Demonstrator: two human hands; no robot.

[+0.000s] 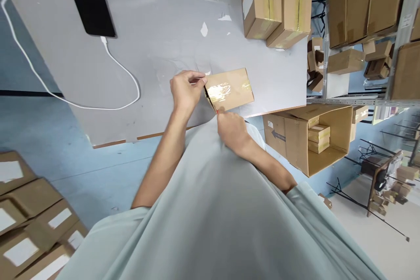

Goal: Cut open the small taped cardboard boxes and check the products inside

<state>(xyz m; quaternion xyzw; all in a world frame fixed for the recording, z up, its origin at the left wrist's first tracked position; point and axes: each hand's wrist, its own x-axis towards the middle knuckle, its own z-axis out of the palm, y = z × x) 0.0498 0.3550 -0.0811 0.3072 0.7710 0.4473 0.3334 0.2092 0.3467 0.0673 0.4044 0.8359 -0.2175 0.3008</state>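
A small cardboard box (231, 89) with shiny clear tape across its top lies at the front edge of the grey table. My left hand (187, 91) pinches its far left corner between thumb and fingers. Along the box's left end runs a dark, narrow gap. My right hand (232, 130) is closed in a fist at the near left corner, close to my shirt. A speck of red shows by its fingertips; the fist hides the rest of what it holds.
Two taped cardboard boxes (277, 4) stand at the table's back right. A phone (92, 6) on a white cable (131, 76) lies at left. Right of the table is an open carton (287, 140) with smaller boxes inside; stacked cartons (36, 223) sit lower left.
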